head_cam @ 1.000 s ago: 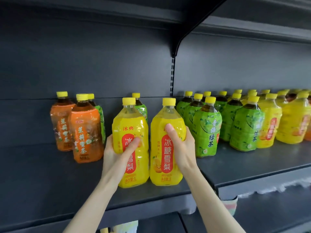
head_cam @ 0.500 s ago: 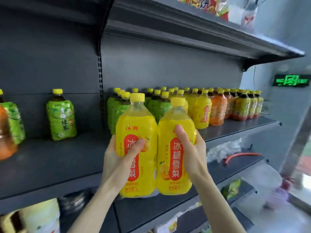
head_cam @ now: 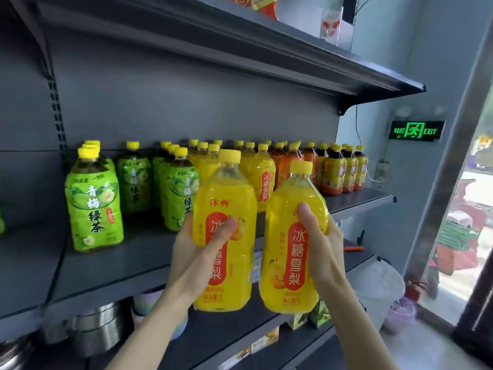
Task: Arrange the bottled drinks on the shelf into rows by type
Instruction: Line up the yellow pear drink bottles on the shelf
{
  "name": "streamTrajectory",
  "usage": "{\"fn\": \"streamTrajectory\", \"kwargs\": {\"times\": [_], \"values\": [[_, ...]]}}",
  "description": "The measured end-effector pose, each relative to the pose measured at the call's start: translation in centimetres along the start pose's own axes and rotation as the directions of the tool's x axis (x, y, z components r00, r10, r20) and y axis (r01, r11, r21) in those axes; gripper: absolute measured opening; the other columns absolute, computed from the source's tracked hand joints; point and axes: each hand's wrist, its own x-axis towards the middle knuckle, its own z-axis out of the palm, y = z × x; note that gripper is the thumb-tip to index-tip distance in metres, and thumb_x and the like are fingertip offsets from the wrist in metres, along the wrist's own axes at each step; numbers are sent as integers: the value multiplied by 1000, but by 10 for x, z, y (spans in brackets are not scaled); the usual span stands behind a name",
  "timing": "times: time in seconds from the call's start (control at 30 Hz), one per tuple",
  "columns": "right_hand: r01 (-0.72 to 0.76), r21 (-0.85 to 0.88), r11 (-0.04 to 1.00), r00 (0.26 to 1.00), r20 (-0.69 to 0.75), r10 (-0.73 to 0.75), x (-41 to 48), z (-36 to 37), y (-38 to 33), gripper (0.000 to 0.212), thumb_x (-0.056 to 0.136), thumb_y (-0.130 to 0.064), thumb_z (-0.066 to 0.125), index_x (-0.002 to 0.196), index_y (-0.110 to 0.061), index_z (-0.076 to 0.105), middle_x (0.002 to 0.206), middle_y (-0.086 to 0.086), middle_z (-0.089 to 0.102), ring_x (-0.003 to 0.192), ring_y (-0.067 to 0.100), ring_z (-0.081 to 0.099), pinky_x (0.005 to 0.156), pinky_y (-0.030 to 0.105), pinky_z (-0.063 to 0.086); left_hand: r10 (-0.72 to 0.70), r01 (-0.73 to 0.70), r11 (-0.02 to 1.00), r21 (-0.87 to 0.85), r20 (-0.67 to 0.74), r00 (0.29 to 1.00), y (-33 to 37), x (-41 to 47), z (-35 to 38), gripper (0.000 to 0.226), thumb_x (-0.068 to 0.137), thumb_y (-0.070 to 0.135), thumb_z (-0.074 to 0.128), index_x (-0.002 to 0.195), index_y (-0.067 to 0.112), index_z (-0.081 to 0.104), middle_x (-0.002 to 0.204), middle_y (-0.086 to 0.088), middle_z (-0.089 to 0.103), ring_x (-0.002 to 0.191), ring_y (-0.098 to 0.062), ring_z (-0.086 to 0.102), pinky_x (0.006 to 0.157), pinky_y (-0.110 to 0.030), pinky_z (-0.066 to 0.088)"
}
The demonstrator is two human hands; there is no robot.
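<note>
My left hand [head_cam: 196, 253] grips a yellow pear-drink bottle [head_cam: 225, 204] with a red label, held upright in front of the shelf [head_cam: 106, 271]. My right hand [head_cam: 324, 247] grips a second yellow bottle [head_cam: 286, 289] just to its right, slightly lower. Both bottles hang in the air, off the shelf. Behind them on the shelf stand rows by type: green tea bottles [head_cam: 93, 201] at the left, yellow bottles [head_cam: 262, 174] in the middle, orange bottles [head_cam: 290, 161] and dark-tea bottles with yellow labels [head_cam: 333, 172] toward the right end.
An upper shelf [head_cam: 266, 49] overhangs the bottles. Below the drinks shelf sit steel pots [head_cam: 98, 327] and small boxes [head_cam: 266, 340]. A lit exit sign [head_cam: 416, 130] hangs on the right wall beside a glass door [head_cam: 469, 236].
I have carried both yellow bottles to the right along the shelf, from the left bay past the green teas to in front of the yellow row. The bottles now stand slightly apart.
</note>
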Motion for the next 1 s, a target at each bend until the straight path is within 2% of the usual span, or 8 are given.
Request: {"fn": "streamTrajectory", "kwargs": {"times": [0.2, 0.3, 0.37, 0.5, 0.6, 0.7, 0.83, 1.0], "values": [[8, 12, 1000, 998, 69, -9, 84, 4, 35, 56, 64, -69, 65, 104, -30, 67, 93, 0, 75, 84, 19, 73, 77, 45, 59, 54, -50, 997, 59, -71, 996, -42, 71, 29, 68, 57, 61, 70, 115, 29, 56, 95, 12, 71, 87, -8, 68, 72, -32, 53], [14, 5, 1000, 996, 92, -15, 128, 6, 52, 71, 56, -78, 66, 111, -33, 65, 101, -1, 74, 92, 21, 72, 85, 51, 57, 81, -66, 988, 137, -106, 991, -64, 111, 44, 91, 53, 76, 67, 126, 26, 50, 110, 7, 67, 105, -16, 63, 90, -46, 50], [11, 20, 1000, 996, 84, -13, 155, 6, 62, 75, 54, -79, 67, 112, -33, 64, 102, -1, 74, 93, 21, 72, 86, 51, 56, 91, -69, 981, 183, -115, 989, -75, 133, 56, 98, 50, 80, 65, 130, 26, 46, 113, 9, 65, 107, -12, 60, 94, -43, 47], [26, 28, 999, 994, 109, -28, 202, 0, 79, 57, 61, -72, 67, 107, -36, 66, 98, -5, 75, 90, 17, 72, 84, 48, 57, 90, -50, 968, 245, -154, 984, -95, 164, 83, 80, 58, 72, 69, 122, 32, 45, 104, 24, 59, 92, 10, 55, 83, -21, 45], [16, 71, 997, 989, 145, -26, 233, -4, 92, 46, 69, -62, 66, 106, -35, 66, 95, -5, 76, 86, 15, 73, 78, 41, 59, 87, -28, 964, 263, -217, 972, -111, 184, 96, 81, 56, 69, 68, 125, 35, 43, 110, 17, 60, 101, -1, 57, 89, -34, 49], [12, 114, 993, 978, 206, -35, 257, -6, 105, 40, 72, -57, 67, 105, -35, 65, 97, -4, 75, 88, 15, 73, 76, 37, 58, 117, -33, 958, 285, -281, 953, -122, 195, 104, 75, 57, 66, 68, 122, 42, 39, 110, 20, 56, 104, -3, 55, 89, -33, 47], [-18, 176, 984, 958, 286, -34, 278, -6, 120, 31, 74, -51, 72, 99, -36, 64, 94, -6, 75, 86, 13, 72, 73, 32, 58, 125, -15, 953, 301, -348, 929, -131, 199, 115, 91, 60, 63, 70, 134, 30, 29, 120, 12, 57, 108, -5, 56, 98, -42, 46], [-41, 216, 975, 927, 372, -43, 290, -3, 134, 43, 69, -53, 66, 106, -34, 54, 98, -8, 71, 89, 11, 71, 74, 29, 58, 228, 27, 850, 526, -412, 882, -144, 190, 123, 85, 66, 76, 58, 129, 32, 25, 133, 1, 39, 124, -12, 43, 102, -46, 42]]}}
